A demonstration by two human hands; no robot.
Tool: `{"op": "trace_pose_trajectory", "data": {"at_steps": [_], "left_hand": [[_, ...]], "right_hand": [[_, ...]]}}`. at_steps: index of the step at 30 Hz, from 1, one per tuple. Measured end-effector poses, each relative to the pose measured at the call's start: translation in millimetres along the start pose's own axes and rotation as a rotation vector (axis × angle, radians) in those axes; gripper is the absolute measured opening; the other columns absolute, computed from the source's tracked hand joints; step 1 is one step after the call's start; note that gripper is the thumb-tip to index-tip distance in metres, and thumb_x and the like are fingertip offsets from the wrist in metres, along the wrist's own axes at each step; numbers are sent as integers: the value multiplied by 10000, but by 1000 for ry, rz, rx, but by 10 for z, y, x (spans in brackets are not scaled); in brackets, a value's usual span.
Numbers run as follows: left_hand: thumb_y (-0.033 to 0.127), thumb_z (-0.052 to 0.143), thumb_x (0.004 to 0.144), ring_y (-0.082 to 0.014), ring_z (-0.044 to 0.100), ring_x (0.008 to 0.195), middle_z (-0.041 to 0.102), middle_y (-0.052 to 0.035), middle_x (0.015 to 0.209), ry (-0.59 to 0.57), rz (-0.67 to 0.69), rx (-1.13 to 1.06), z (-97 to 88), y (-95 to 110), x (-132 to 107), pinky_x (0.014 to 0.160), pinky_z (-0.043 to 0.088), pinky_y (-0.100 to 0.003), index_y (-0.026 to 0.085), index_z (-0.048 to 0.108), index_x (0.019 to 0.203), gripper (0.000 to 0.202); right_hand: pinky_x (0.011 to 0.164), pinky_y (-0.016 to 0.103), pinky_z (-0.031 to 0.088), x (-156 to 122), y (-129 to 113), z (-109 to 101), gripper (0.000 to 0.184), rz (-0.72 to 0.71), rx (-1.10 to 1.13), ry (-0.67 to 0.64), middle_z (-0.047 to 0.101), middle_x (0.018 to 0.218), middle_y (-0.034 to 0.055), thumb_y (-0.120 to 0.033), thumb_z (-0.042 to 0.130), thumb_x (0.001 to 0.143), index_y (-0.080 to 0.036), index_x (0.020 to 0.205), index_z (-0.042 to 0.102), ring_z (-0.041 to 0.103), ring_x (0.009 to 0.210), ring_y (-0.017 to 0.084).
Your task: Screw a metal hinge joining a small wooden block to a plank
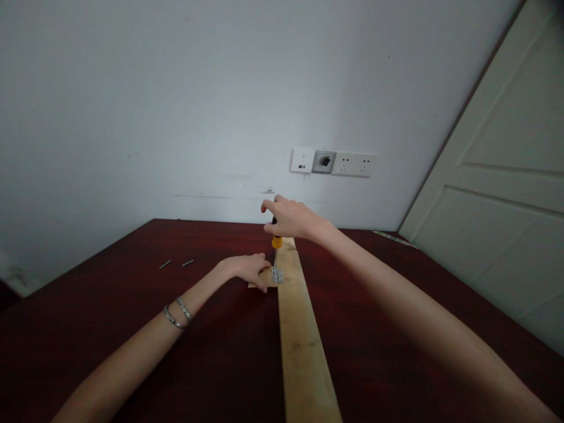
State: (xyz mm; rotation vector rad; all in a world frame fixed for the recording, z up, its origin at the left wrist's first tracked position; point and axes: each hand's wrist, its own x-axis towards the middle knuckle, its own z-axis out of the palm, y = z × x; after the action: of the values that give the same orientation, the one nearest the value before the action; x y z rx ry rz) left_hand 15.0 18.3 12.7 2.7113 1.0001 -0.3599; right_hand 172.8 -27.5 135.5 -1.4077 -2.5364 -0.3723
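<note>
My right hand (289, 217) is closed around a screwdriver (277, 241) with a black and yellow handle. The screwdriver stands nearly upright, its shaft pointing down at a small metal hinge (277, 275). The hinge lies across the joint between a long wooden plank (302, 341) and a short wooden piece (268, 278). Gripping the short piece from the left is my left hand (252, 270), thumb on the near side and fingers on the far side. Its fingertips are close to the hinge. The screwdriver's tip is too small to make out clearly.
Two screws (176, 263) lie on the dark red table (132, 294) to the left. A white wall with a row of sockets (332, 163) rises behind the table's far edge. On the right stands a pale panelled door (497, 176). A thin strip (394, 239) lies near the far right edge.
</note>
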Motion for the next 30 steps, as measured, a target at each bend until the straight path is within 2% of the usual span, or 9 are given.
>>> {"op": "trace_pose_trajectory", "data": {"at_steps": [3,6,10,12,15,18,21,26,30], "left_hand": [[626,620,595,-241,513,879,500,-75,1070,-5,-21,-9,-2,11,-4,711,415,-299,213,562,1128,677],[597,623,600,-254,509,903,497,-79,1072,-5,-33,-8,-3,31,-8,723,424,-308,213,559,1134,661],[558,621,612,-254,505,928,485,-78,1091,6,-45,2,-7,56,-18,755,431,-312,215,549,1155,646],[549,618,620,-252,506,932,480,-84,1084,2,-37,10,-7,57,-20,756,432,-310,208,550,1154,637],[561,610,630,-258,505,933,481,-92,1069,0,-13,16,1,39,-12,764,429,-322,202,552,1151,635],[584,616,618,-258,503,930,486,-89,1062,11,-2,4,13,14,-1,768,426,-323,205,556,1143,650],[607,622,608,-253,507,917,490,-88,1055,23,1,-10,18,2,0,767,424,-321,206,559,1137,667],[627,618,600,-250,512,894,494,-86,1053,19,-13,-9,15,1,-2,735,425,-310,212,557,1144,687],[627,630,586,-245,512,897,485,-79,1054,20,-16,-7,23,-14,9,745,426,-311,222,550,1150,699]], "right_hand": [[610,306,376,-24,-1,-2,507,-6,4,1,514,1178,132,-453,521,753,-228,1207,503,587,774,215],[634,318,384,-34,-9,7,451,35,-31,32,551,1120,151,-473,436,833,-197,1177,529,591,798,229],[666,322,385,-15,24,17,362,26,-22,3,604,1010,155,-328,342,898,-157,1119,572,593,822,228],[670,314,391,-12,47,9,376,-3,25,-10,578,1080,152,-298,393,861,-171,1182,541,594,814,213],[658,315,403,-26,59,-13,497,-7,37,-18,524,1182,151,-387,500,790,-196,1249,495,593,839,227],[661,328,406,-42,49,-31,491,-1,-9,-32,572,1134,144,-450,479,814,-191,1229,513,589,883,254],[666,336,404,-51,51,-35,431,-18,-57,-41,616,1056,144,-435,448,855,-176,1184,546,591,890,264],[626,304,402,-72,57,-33,487,-52,-17,-35,522,1188,134,-364,538,784,-221,1247,496,600,822,220],[625,315,406,-66,41,-33,554,-39,-27,-21,533,1181,150,-463,543,769,-197,1253,490,597,834,240]]}}
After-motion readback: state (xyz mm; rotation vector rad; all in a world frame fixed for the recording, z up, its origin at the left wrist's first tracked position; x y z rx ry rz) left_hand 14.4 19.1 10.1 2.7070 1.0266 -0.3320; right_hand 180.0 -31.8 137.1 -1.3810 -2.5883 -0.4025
